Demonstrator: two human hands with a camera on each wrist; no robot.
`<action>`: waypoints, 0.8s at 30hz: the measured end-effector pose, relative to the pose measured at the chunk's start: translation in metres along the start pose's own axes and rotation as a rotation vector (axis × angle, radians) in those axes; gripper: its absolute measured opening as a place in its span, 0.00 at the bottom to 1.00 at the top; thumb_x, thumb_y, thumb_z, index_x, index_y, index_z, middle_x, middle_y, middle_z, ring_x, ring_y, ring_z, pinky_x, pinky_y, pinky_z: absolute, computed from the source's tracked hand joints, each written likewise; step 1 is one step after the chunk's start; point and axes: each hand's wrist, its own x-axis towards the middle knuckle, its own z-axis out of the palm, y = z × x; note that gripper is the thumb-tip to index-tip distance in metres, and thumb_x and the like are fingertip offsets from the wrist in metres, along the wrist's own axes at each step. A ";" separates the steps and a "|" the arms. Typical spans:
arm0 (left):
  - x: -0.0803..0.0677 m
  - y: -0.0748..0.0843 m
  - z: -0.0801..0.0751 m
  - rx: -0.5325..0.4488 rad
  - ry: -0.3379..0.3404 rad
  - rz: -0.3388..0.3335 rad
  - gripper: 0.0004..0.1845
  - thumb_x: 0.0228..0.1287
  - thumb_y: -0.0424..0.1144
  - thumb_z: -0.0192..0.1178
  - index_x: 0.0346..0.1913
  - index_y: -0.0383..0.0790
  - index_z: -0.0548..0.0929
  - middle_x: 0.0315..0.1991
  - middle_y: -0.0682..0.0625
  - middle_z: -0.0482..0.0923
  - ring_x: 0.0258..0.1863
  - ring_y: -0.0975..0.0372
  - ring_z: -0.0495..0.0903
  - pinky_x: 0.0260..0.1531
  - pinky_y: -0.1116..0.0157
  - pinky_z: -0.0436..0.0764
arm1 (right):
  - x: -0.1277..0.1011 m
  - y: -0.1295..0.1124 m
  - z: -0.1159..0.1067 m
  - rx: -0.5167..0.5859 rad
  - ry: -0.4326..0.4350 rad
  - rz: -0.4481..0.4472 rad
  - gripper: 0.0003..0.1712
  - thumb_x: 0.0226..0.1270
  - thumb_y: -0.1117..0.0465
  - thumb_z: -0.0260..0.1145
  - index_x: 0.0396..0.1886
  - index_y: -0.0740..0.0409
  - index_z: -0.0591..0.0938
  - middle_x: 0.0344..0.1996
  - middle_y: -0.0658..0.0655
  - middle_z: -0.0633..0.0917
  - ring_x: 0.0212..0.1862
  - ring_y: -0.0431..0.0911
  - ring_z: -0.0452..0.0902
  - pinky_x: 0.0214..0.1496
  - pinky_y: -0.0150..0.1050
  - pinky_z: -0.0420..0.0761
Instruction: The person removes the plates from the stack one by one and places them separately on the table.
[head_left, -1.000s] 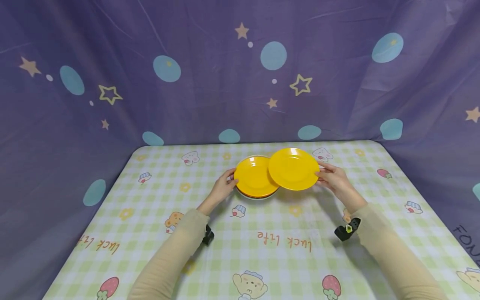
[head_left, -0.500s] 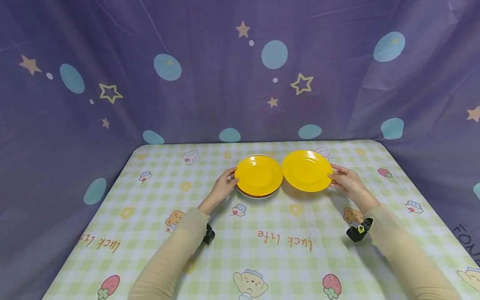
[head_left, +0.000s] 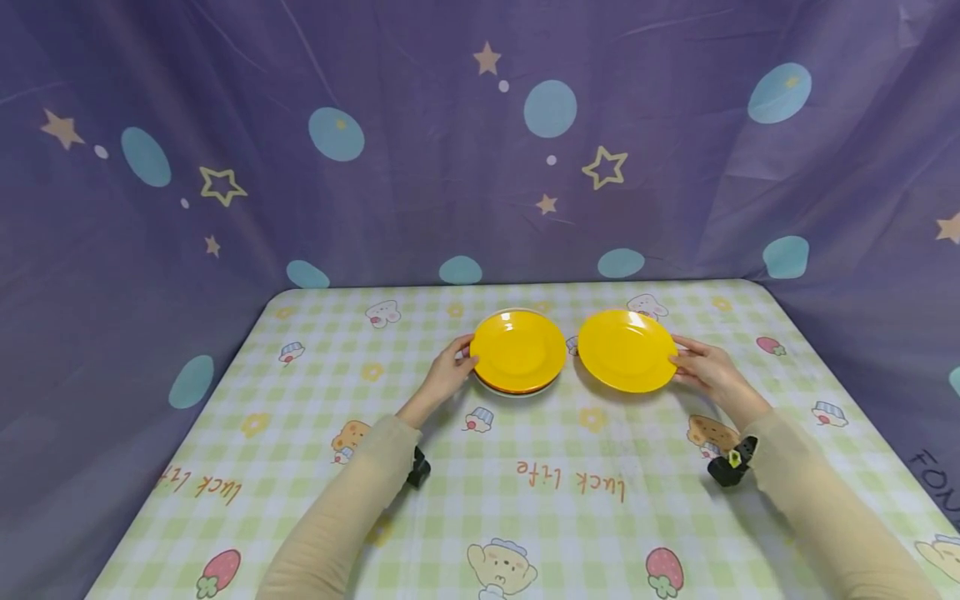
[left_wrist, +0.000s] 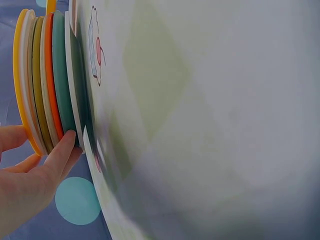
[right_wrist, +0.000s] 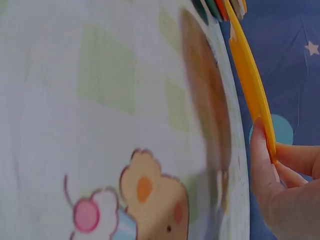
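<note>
Plate stack (head_left: 517,352): on the table (head_left: 450,508), near the middle of its far edge. Single plate (head_left: 627,350): right of the stack, apart from it, raised above the table. Left hand (head_left: 447,372): at the stack's left rim. Right hand (head_left: 712,375): at the single plate's right rim. Curtain (head_left: 420,212): behind the far edge, continuing beyond the left and right edges.

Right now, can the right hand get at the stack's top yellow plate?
Probably not: the right hand is gripping a separate yellow plate, so it would likely need to let go first. Nothing covers the top yellow plate, though the left hand grips the stack on the opposite side.
</note>
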 end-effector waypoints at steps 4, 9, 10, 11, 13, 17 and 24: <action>-0.001 0.000 0.000 -0.004 0.005 0.006 0.25 0.64 0.34 0.50 0.63 0.37 0.61 0.61 0.39 0.61 0.49 0.52 0.73 0.43 0.64 0.79 | 0.002 0.003 -0.005 0.007 -0.006 0.011 0.35 0.63 0.69 0.52 0.68 0.59 0.50 0.25 0.43 0.77 0.25 0.36 0.77 0.34 0.31 0.81; -0.002 0.001 0.000 0.006 0.008 0.015 0.25 0.64 0.33 0.50 0.63 0.36 0.61 0.61 0.37 0.61 0.49 0.51 0.74 0.41 0.64 0.79 | 0.004 0.006 -0.009 -0.006 0.009 0.039 0.36 0.63 0.68 0.53 0.68 0.58 0.50 0.24 0.44 0.77 0.25 0.37 0.77 0.35 0.31 0.81; -0.002 0.001 0.000 0.007 0.007 0.014 0.25 0.64 0.34 0.50 0.63 0.36 0.61 0.61 0.37 0.61 0.49 0.51 0.74 0.41 0.64 0.79 | 0.005 0.007 -0.010 -0.014 0.008 0.043 0.36 0.63 0.68 0.54 0.68 0.58 0.50 0.24 0.44 0.77 0.25 0.37 0.77 0.35 0.32 0.81; -0.002 0.002 0.000 0.005 0.006 0.009 0.25 0.64 0.34 0.50 0.64 0.36 0.61 0.61 0.38 0.61 0.49 0.51 0.74 0.41 0.64 0.79 | 0.005 0.008 -0.011 -0.025 0.004 0.044 0.36 0.63 0.67 0.54 0.68 0.58 0.50 0.24 0.44 0.77 0.26 0.37 0.77 0.36 0.31 0.81; -0.002 0.002 0.000 0.001 0.005 0.001 0.25 0.64 0.34 0.50 0.64 0.37 0.61 0.61 0.38 0.61 0.49 0.52 0.74 0.41 0.64 0.79 | 0.006 0.009 -0.013 -0.043 -0.006 0.049 0.36 0.63 0.66 0.54 0.68 0.59 0.49 0.25 0.44 0.77 0.26 0.37 0.78 0.37 0.32 0.81; -0.002 0.002 0.000 0.000 0.004 -0.009 0.25 0.64 0.34 0.50 0.64 0.37 0.61 0.61 0.39 0.61 0.48 0.53 0.74 0.41 0.65 0.79 | 0.006 0.012 -0.016 -0.048 -0.050 0.037 0.37 0.64 0.65 0.54 0.68 0.61 0.47 0.25 0.42 0.78 0.28 0.37 0.77 0.39 0.32 0.81; -0.001 0.002 0.000 -0.004 -0.001 -0.017 0.25 0.64 0.34 0.50 0.64 0.38 0.61 0.62 0.40 0.61 0.47 0.54 0.74 0.41 0.65 0.79 | 0.007 0.017 -0.021 -0.023 -0.090 0.022 0.38 0.63 0.65 0.54 0.68 0.62 0.46 0.25 0.39 0.79 0.30 0.35 0.77 0.40 0.31 0.80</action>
